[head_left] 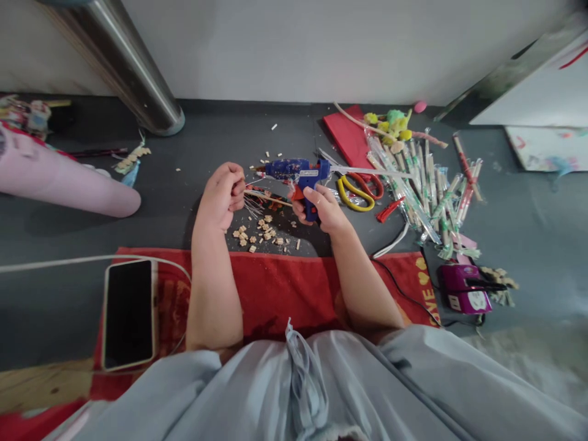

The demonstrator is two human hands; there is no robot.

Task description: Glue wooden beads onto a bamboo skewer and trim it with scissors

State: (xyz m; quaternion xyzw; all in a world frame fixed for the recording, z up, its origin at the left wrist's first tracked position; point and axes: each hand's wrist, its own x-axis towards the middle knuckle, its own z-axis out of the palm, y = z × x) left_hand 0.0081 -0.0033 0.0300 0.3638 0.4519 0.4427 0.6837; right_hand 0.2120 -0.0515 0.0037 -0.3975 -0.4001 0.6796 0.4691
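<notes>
Prob. gluing step: R hand (323,207) grips glue gun (289,168) toward desk's (220,131) far edge; nozzle (260,169) nr. L hand (226,188), apparently closed on strand (253,182). Next req.: steady aim.

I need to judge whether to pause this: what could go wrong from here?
The nozzle of the blue glue gun points toward the nearby fingers of the left hand; if hot, it might burn them. The loose wooden pieces lie close to both hands and could be knocked about. The long clear rod behind the gun reaches toward the wrapped sticks and may catch them.
</notes>
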